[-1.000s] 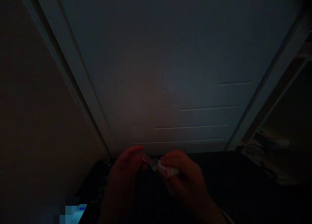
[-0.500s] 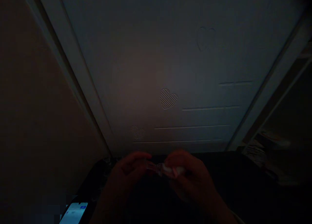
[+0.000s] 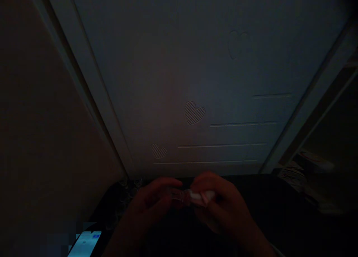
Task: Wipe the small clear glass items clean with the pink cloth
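Observation:
In dim light my left hand (image 3: pixel 152 199) is closed around one end of a small clear, glassy or plastic piece (image 3: pixel 179 196). My right hand (image 3: pixel 220 199) pinches a small white piece (image 3: pixel 208 196) against the other end, thumb and fingers bent over it. The two pieces meet or nearly meet between my hands; the gloom hides the exact join and their kind. Both hands are above a dark surface (image 3: pixel 265 201).
A phone (image 3: pixel 85 244) with a lit screen lies at lower left. Clear, shiny bits (image 3: pixel 123 201) lie beside my left wrist. Ahead stands a pale panel (image 3: pixel 156 81) with engraved hearts and lines. At right are shelf-like edges and pale items (image 3: pixel 316 162).
My hands have come slightly closer together, the left shifting a little to the right with the clear piece. The white piece shows a little more plainly. The light has dimmed slightly.

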Motion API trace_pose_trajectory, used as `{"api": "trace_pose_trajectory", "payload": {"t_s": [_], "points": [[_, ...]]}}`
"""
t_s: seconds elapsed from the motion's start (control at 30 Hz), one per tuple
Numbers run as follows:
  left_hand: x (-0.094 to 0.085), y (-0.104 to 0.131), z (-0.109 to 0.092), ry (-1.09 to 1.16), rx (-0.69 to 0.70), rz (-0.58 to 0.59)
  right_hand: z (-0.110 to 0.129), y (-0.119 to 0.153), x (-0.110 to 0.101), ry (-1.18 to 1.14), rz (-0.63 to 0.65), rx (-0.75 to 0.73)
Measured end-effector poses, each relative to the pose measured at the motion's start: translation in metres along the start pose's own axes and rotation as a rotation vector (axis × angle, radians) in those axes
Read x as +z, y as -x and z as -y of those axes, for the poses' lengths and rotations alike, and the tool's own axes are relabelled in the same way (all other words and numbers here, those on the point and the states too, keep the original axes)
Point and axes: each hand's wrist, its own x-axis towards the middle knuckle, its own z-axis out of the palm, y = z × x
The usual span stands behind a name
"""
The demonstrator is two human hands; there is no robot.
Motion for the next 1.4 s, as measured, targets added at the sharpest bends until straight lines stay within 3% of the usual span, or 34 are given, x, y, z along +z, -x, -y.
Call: {"api": "trace_pose_trajectory", "payload": {"t_s": [0.33, 0.57, 1.07, 1.4], "points": [[-0.007, -0.001, -0.004, -0.085, -0.010, -0.058, -0.001, 0.002, 0.004, 0.056, -0.050, -0.016], [-0.004, -0.004, -0.007, -0.062, 0.014, -0.048, -0.001, 0.000, -0.001, 0.058, 0.025, 0.001], [-0.005, -0.008, 0.009, 0.007, -0.051, -0.078, 0.005, 0.001, 0.006, -0.024, -0.096, 0.035], [0.019, -0.009, 0.013, 0.182, -0.033, 0.029, 0.005, 0.005, 0.009, -0.007, -0.156, 0.044]]}}
